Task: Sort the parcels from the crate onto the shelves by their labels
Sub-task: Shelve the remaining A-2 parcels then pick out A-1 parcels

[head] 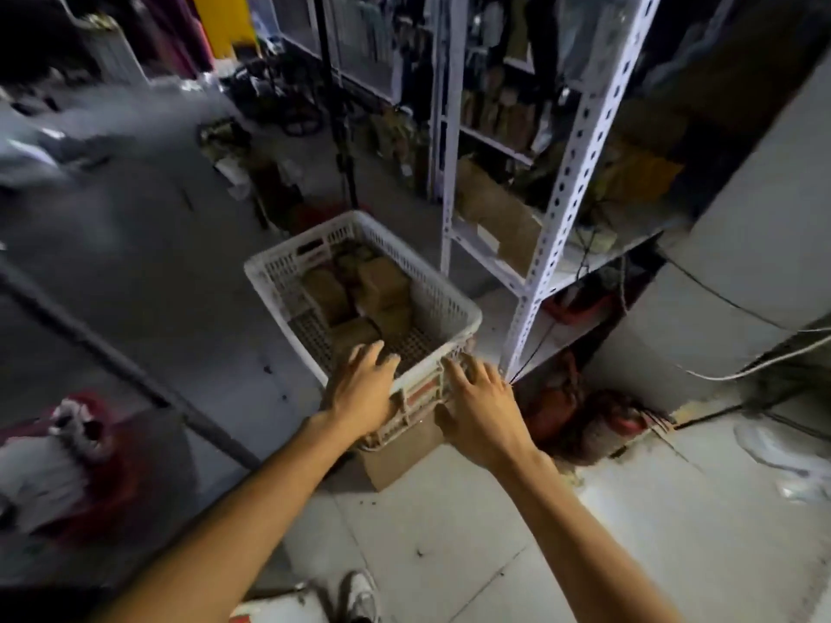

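Your shoe [359,598] shows at the bottom edge of the view, cut off by the frame, on the pale tiled floor [449,532]. Much of the room is dark and smeared: the far shelves and the clutter on the left floor are too blurred to name, and no labels can be read on anything.

Your left hand [359,388] lies over the near rim of the white crate [279,272], close to its near left corner, fingers spread and fairly straight, the fingertips reaching into the crate; it holds nothing. Your right hand [481,411] is also spread flat, fingers lying on the crate's near right corner and outer wall. Both hands are apart from each other, with a stretch of rim between them.

Brown parcels [359,290] lie inside the crate, bunched towards its middle and far side, just beyond your left fingertips; whether the fingers touch the nearest one you cannot tell. A cardboard box [395,456] sits under the crate's near end, mostly hidden by it. Just right of the crate stands the white metal shelf unit [580,141], with a brown package [499,213] on its lower shelf.
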The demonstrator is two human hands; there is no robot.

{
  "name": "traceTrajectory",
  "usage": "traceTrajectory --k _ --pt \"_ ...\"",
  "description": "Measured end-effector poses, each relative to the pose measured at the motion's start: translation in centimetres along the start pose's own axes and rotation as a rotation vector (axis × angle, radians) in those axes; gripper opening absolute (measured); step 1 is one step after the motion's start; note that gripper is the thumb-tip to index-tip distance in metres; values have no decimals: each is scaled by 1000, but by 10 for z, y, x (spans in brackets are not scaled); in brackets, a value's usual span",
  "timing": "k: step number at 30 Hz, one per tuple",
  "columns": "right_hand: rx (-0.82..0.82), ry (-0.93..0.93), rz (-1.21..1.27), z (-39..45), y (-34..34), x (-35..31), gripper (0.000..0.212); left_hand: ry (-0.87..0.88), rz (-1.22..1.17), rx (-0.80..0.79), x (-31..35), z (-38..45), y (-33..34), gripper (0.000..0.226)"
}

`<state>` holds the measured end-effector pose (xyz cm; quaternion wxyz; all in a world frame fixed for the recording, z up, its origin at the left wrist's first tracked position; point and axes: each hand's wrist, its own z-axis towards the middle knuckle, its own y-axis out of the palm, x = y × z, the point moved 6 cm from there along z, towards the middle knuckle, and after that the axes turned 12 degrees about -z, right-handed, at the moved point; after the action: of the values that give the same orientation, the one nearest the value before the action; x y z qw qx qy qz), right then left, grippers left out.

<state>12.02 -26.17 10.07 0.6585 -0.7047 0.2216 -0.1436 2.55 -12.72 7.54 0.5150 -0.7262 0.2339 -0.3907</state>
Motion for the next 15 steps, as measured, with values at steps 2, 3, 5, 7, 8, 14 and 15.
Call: traceTrajectory --k 2,3,5,7,8,14,15 --pt "-22 -18 17 19 4 -8 69 -28 7 -15 -16 6 -2 62" --pt "-26 -26 17 29 5 -11 69 -46 4 -24 -24 11 -1 63" --pt "-33 -34 16 51 8 -16 71 -61 4 -25 -39 22 -2 65" --pt "-38 -32 10 72 12 -22 72 -59 24 -15 -55 38 -3 65" --pt "-47 -24 12 82 15 -25 72 -58 27 -24 -62 46 -3 65" --pt "-71 7 41 140 24 -40 73 -71 -32 -55 -99 99 -16 59" --pt "-78 11 44 150 24 -42 73 -71 -41 -49 -105 106 -19 59"
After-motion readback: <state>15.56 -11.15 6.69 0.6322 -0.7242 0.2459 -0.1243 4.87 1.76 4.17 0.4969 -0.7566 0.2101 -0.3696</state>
